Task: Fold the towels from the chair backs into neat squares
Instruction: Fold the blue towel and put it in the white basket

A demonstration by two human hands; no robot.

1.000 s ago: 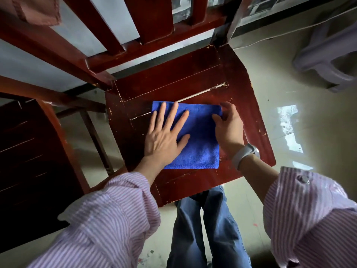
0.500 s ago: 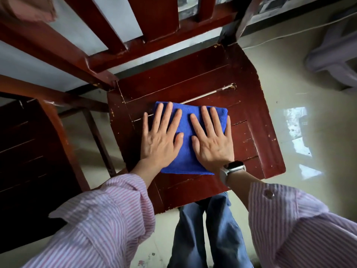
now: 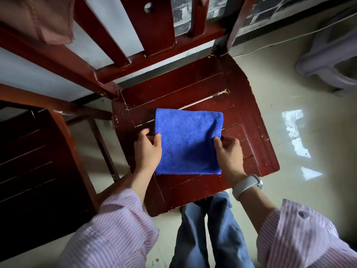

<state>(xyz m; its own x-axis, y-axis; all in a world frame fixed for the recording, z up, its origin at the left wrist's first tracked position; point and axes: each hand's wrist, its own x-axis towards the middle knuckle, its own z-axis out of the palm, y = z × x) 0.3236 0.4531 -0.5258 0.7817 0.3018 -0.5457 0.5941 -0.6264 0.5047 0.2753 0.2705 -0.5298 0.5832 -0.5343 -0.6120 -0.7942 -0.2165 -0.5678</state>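
The blue towel (image 3: 188, 141) lay folded into a near square on the red chair seat (image 3: 249, 117). My left hand (image 3: 147, 151) pinched its left edge and my right hand (image 3: 229, 151) pinched its right edge, thumbs on top, the other fingers tucked underneath, likely to square it up or lift it. Half a second earlier both palms had lain flat on it, fingers spread, smoothing it. A pinkish towel (image 3: 52, 20) hung on another chair back.
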